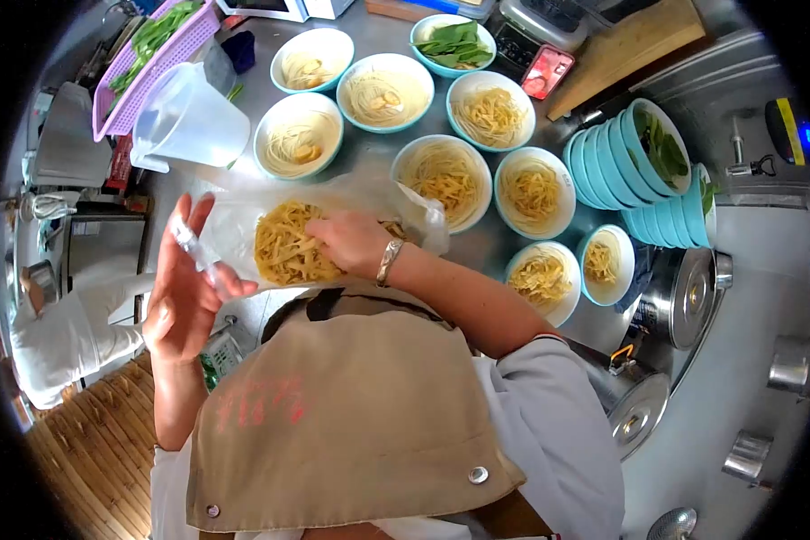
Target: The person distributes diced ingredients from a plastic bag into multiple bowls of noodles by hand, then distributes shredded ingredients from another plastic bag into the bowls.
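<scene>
My right hand (351, 241) reaches into a clear plastic bag (229, 216), its fingers pressed into the yellow shredded strips (288, 245) inside. At the left side of that bag is my left hand (184, 288), raised, with a piece of clear plastic (196, 250) across its spread fingers. Beyond the bag stand several pale blue bowls; one bowl (298, 166) holds thin white noodles with a small yellow piece. Nearer my right arm, other bowls, such as the bowl (562, 286), contain yellow strips on top.
A clear jug (189, 121) and a purple basket (121, 90) of greens are at the upper left. Stacked bowls (616, 162), a red phone (547, 72) and a wooden board (630, 56) are at the right. Lidded pots (679, 297) stand lower right. Someone in white clothing (67, 337) is at far left.
</scene>
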{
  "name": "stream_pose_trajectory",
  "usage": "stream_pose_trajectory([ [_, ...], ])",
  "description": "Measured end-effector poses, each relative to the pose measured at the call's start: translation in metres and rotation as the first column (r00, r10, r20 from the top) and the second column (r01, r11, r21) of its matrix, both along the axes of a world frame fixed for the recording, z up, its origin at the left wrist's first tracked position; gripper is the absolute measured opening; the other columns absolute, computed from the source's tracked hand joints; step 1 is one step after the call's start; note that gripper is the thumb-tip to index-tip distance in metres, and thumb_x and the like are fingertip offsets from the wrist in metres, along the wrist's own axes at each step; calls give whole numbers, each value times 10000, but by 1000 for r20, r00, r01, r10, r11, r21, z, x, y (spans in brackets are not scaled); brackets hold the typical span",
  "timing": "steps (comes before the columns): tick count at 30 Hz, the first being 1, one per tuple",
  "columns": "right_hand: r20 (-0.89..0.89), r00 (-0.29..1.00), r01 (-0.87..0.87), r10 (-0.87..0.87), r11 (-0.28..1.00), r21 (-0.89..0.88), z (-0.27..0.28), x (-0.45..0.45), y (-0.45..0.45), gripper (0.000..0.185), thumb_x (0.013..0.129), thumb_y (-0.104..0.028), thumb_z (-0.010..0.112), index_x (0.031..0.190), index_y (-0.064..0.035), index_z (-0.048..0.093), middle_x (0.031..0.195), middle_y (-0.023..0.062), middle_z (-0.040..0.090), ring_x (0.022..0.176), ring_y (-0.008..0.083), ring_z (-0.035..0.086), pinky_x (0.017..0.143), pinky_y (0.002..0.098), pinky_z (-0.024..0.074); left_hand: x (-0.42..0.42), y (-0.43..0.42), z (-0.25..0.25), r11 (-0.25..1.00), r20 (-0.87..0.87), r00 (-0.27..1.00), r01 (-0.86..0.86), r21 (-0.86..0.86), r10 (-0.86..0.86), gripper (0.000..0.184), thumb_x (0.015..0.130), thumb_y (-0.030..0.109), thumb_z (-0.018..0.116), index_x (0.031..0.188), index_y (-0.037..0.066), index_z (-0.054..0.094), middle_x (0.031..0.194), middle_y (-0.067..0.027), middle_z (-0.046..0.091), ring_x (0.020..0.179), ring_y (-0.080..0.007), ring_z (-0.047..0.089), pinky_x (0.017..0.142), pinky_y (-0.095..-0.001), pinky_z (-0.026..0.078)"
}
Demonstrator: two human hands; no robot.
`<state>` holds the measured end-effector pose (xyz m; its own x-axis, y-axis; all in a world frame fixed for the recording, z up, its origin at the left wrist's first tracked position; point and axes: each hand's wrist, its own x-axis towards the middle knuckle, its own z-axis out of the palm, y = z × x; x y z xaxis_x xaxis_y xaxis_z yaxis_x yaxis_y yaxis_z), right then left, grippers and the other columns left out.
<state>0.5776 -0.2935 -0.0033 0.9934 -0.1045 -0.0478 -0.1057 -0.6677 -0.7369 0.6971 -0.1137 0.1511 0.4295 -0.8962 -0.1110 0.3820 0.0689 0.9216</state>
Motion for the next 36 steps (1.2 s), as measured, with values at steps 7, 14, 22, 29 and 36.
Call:
stream_pose_trajectory([
  [7,273,959,-12,-74,953,302,37,-25,-23,228,781,-99,616,1004,-52,601,900,150,643,803,321,624,727,383,493,1,3,2,998,42,998,-57,16,56,1053,728,398,685,1471,90,4,1526,-129,29,816,-222,597,870,-450,499],
  [14,415,780,225,-468,829,513,106,-88,-102,228,775,-48,668,995,-49,607,890,94,653,758,162,650,632,296,509,4,10,3,994,86,991,-109,30,106,1036,751,416,674,1472,99,0,1526,-132,51,785,-204,584,862,-443,503],
  [22,69,929,371,-365,903,-219,-59,-102,-153,346,756,-119,691,1080,-34,609,971,144,645,861,249,633,762,318,492,-4,6,3,982,116,977,-183,44,177,1025,757,436,665,1472,89,17,1522,-137,88,789,-207,570,848,-442,499],
  [29,100,714,531,-693,629,567,1,-110,-203,134,836,-39,619,965,-47,653,809,12,652,683,78,589,606,224,481,-10,-1,5,979,149,971,-196,58,186,1027,751,445,662,1471,83,24,1518,-152,94,787,-207,577,848,-444,500],
  [36,366,689,702,-626,702,-122,-25,-102,-281,280,812,-142,671,1060,-24,619,947,115,655,837,195,616,736,305,492,-19,-12,7,979,140,970,-204,33,197,1039,733,439,663,1469,69,31,1517,-157,96,784,-207,579,844,-440,504],
])
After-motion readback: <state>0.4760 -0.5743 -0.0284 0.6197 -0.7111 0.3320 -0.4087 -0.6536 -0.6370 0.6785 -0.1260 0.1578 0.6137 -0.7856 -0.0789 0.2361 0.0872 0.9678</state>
